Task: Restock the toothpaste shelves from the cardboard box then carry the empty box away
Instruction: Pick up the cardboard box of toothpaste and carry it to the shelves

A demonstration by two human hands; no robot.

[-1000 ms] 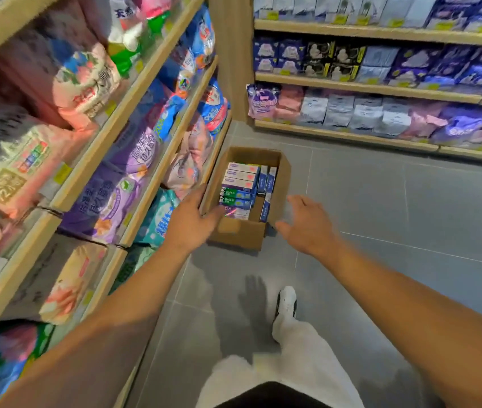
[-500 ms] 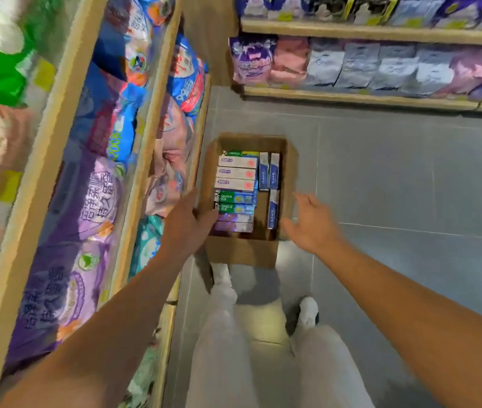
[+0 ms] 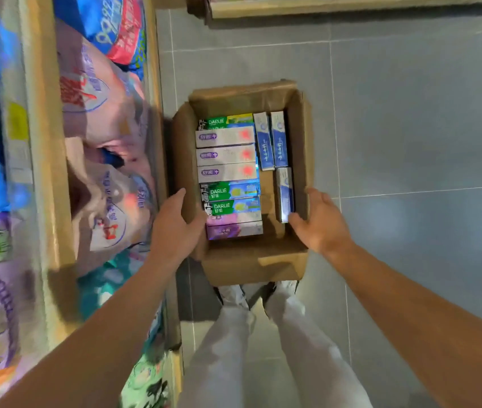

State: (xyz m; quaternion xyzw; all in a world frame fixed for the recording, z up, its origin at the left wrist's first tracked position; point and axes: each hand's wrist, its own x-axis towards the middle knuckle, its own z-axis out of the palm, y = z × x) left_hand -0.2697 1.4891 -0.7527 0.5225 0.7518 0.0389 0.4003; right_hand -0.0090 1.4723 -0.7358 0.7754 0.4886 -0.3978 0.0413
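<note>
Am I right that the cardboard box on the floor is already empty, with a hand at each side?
Not quite: the head view shows the cardboard box still holds toothpaste cartons. The left hand and right hand are at its sides.

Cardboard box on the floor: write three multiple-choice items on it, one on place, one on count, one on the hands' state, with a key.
1. Where does the cardboard box stand?
A. On a shelf
B. On the tiled floor
C. On a cart

2. How many blue cartons lie lengthwise along its right side?
A. One
B. Three
C. Six

3. What are the hands doing?
A. Lifting one carton
B. Flanking the box's sides
C. Hanging idle

Key: B, floor tiles surround it; B, two side by side and one nearer; B, left hand meets the left wall, right hand sits open at the right.
</note>
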